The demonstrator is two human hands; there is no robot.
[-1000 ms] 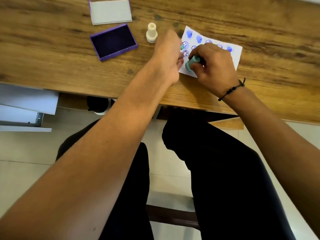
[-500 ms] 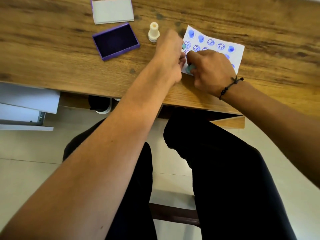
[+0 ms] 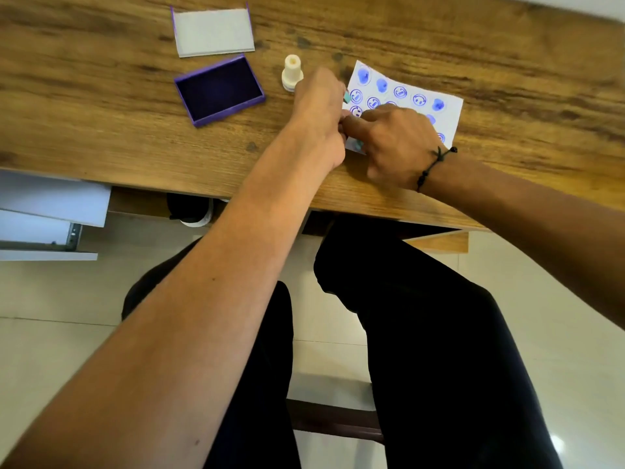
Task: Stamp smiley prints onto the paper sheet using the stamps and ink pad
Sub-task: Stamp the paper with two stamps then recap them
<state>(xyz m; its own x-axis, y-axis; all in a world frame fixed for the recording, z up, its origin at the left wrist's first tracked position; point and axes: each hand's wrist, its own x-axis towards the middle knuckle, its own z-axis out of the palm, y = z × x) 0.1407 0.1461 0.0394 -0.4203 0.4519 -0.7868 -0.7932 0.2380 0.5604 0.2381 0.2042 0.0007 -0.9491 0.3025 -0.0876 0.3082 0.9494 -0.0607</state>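
At centre, upper frame: both hands meet over the sheet's near-left corner.
Worktop (image 3: 101, 106): wood-grain board filling the upper frame; a few dark ink smudges near the 12 o'clock edge.
Left hand (image 3: 318, 110): fist-like, knuckles up, at the paper's left edge; a sliver of teal shows at its fingertips. Grip looks pressed together, but on what I cannot tell.
Right hand (image 3: 399, 140): curled down over the near part of the sheet, a black cord bracelet (image 3: 434, 164) on the wrist. A bit of teal shows under the fingers, likely the teal stamp (image 3: 358, 143); the grip seems pinched on it.
Paper sheet (image 3: 449, 106): white, at 1 o'clock from the hands, carrying rows of blue smiley prints and some solid blue blots.
Ink pad (image 3: 220, 91): open purple tray with dark pad, at 9 o'clock from the hands, well apart from the paper.
Ink pad lid (image 3: 213, 32): pale, lying at 12 o'clock of the pad.
Cream stamp (image 3: 292, 73): upright, just beside the left hand at its 11 o'clock, unused.
Step in hand: judged to be pressing a print into the near-left corner.
Next move: lift straight up to avoid smearing, then re-ink at the pad and choose a bare spot.
Writing: no brand or text readable; only smiley faces.
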